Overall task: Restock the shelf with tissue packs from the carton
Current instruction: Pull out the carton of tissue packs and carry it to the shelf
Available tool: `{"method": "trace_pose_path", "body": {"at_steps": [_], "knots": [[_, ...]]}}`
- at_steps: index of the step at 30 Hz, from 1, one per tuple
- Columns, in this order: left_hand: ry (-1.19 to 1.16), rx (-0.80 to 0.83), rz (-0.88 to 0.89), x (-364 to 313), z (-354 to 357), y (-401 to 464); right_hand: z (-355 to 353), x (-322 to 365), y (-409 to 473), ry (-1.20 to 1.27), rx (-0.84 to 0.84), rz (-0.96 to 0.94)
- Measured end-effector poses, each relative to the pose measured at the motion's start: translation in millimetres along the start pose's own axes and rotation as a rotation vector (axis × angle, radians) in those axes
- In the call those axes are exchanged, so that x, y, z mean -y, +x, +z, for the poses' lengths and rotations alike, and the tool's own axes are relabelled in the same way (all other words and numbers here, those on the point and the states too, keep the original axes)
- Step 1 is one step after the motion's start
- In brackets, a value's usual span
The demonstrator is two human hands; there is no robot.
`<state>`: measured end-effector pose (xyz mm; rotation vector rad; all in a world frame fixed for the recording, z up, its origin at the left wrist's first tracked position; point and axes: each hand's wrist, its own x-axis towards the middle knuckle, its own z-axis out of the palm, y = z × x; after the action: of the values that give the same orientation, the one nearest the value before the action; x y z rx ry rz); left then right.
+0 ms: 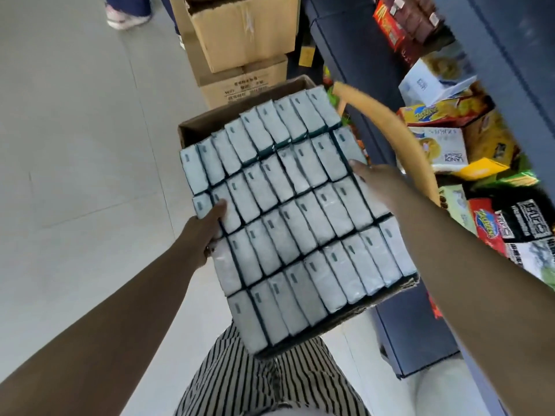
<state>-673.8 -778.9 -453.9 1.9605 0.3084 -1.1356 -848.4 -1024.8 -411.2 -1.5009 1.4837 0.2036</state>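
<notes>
A person holds an open cardboard carton (192, 129) packed with upright rows of pale blue tissue packs (288, 211) just left of a dark blue shelf (354, 49) of snack boxes (444, 115). The left hand (201, 232) grips the carton's left side, thumb over a pack; the right hand (378, 181) grasps its right edge. Stacked cardboard boxes (240, 40) stand beyond the carton.

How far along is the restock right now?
Done: nothing visible; the carton looks full of tissue packs. In hand: the left hand and right hand grip the block of packs at opposite sides. Left: every pack; the shelf beside it shows only snack boxes.
</notes>
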Motion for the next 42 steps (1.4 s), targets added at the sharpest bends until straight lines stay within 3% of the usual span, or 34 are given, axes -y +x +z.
{"method": "trace_pose_path", "body": {"at_steps": [14,22,27,32,37,42], "knots": [[-0.004,-0.037,0.008,17,59,47,1,-34,69,0.007,-0.046,0.053],[0.052,-0.035,-0.078,5,52,40,2,-31,55,-0.046,-0.078,0.004],[-0.017,0.042,-0.033,-8,31,17,-1,-29,26,-0.155,-0.126,-0.072],[0.208,0.037,0.156,-32,-2,-10,1,-18,-18,-0.303,-0.192,-0.048],[0.922,-0.013,0.580,-64,-41,-27,18,-19,-75,-0.460,-0.276,-0.115],[1.241,0.050,0.941,-100,-74,-38,54,-15,-124,-0.438,-0.429,-0.193]]}}
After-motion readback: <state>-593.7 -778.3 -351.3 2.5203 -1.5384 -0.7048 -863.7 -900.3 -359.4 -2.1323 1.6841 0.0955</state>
